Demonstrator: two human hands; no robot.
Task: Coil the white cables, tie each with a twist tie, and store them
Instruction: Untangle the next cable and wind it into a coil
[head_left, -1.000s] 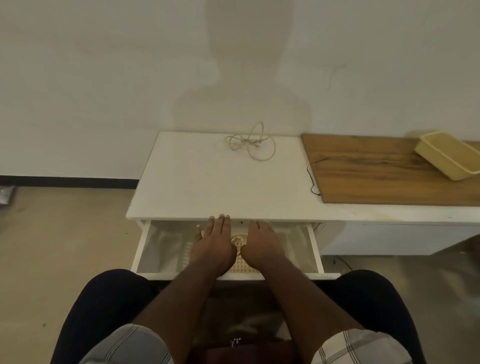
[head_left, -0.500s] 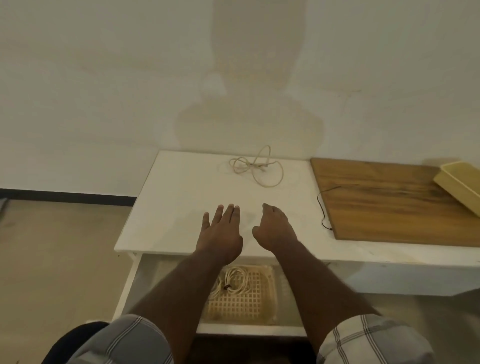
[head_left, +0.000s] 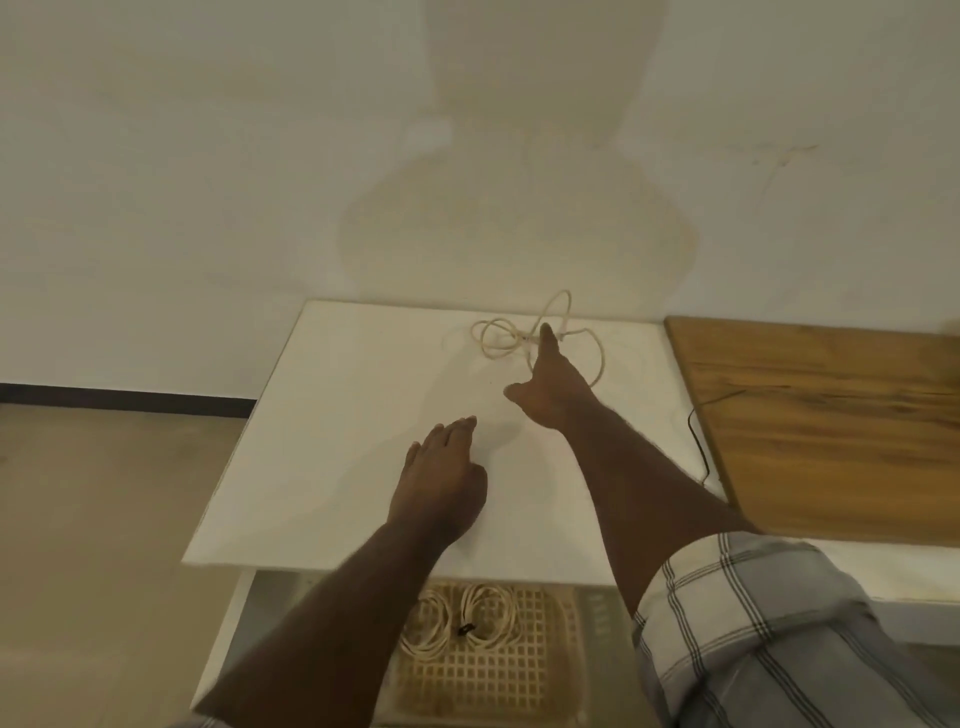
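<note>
A plain room in a home, by the look of it: a bare cream wall (head_left: 208, 156) fills twelve o'clock, with a dark skirting strip (head_left: 124, 399) at nine above a tan floor (head_left: 93, 545). A white tabletop (head_left: 353, 415) sits centre, a wooden board (head_left: 831, 426) at three, and an open drawer (head_left: 270, 597) holding a lattice tray (head_left: 498, 670) at six.

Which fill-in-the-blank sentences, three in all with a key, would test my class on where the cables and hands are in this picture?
1. The right hand reaches toward the loose white cable lying on the white ____.
2. The coiled cables lie in the lattice basket inside the open ____.
3. The left hand holds ____.

Missing words: tabletop; drawer; nothing
</note>
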